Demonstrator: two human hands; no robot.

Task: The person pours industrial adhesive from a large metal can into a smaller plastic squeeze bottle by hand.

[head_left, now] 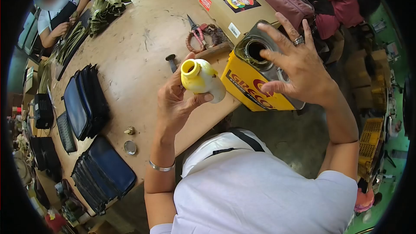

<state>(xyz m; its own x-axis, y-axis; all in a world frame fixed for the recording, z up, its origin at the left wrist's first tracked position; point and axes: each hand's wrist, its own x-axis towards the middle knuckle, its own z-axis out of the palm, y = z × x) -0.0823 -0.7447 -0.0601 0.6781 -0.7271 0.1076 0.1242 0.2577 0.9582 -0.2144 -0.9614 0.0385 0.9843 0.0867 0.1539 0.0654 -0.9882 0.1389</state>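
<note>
My left hand (170,100) is wrapped around a small whitish plastic bottle (212,87), holding it near the table's front edge. Yellow smears coat the bottle's uncapped neck, which faces up and to the left. Over the yellow adhesive can (245,87), my right hand (305,69) is open, its fingers spread and a ring on one of them. The can's round top opening is uncovered and dark inside, and my fingers partly overlap it in this view. Printed on the can's side are "GRECO" and "STRONG ADHESIVE".
Scissors (199,37) and a hammer-like tool (171,63) lie beyond the bottle. A cardboard box (225,17) stands behind the can. Stacked dark blue pouches (106,164), a round lid (130,147) and a small brass-coloured piece (129,130) are at left. Other people sit at the far sides.
</note>
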